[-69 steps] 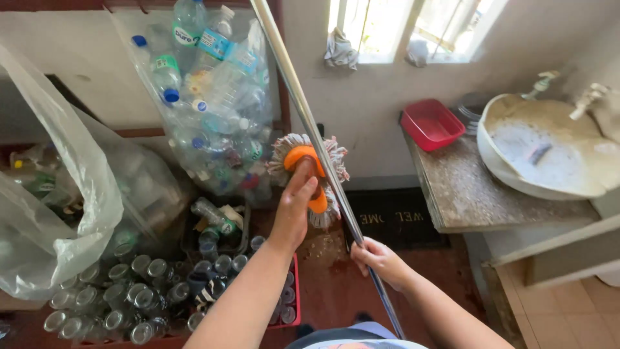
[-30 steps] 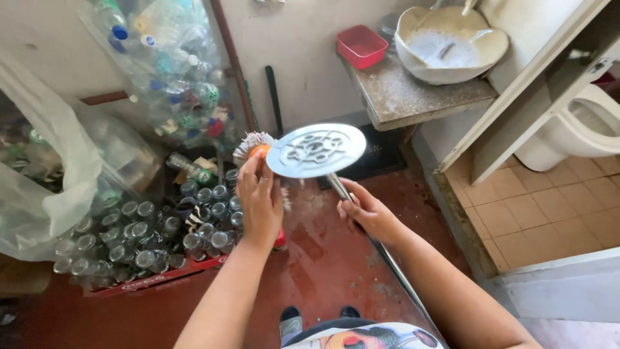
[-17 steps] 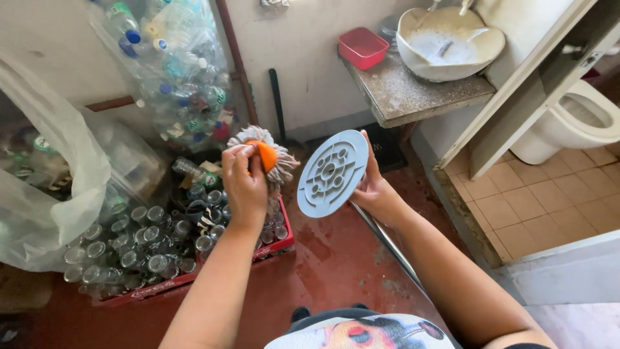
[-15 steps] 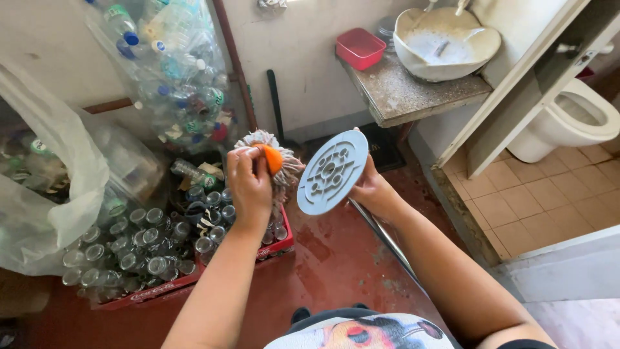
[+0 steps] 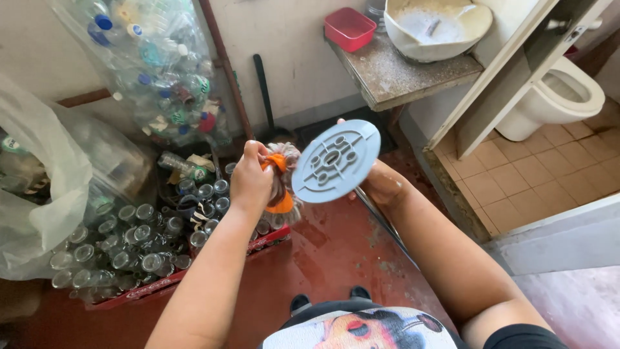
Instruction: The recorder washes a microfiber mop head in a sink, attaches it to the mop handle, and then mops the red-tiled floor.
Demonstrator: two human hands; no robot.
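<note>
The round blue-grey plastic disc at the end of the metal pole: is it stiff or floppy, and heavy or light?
The disc probably is stiff: it keeps a flat, even shape though tilted. It looks light for its size, being thin and pierced with holes. The mop head gripped in the left hand seems floppy; its strands hang loosely. The right hand is mostly hidden behind the disc.

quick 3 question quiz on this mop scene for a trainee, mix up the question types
1. True or false: the left hand grips the orange-collared mop head.
2. What does the right hand hold up? A) a red tub B) a round grey-blue disc on a metal pole C) a plastic bottle
3. Fill in: the red crate on the floor is filled with glass ____.

Key
1. True.
2. B: the disc faces the camera, its metal pole running down behind the right forearm.
3. Bottles, standing upright with their mouths up.
</note>
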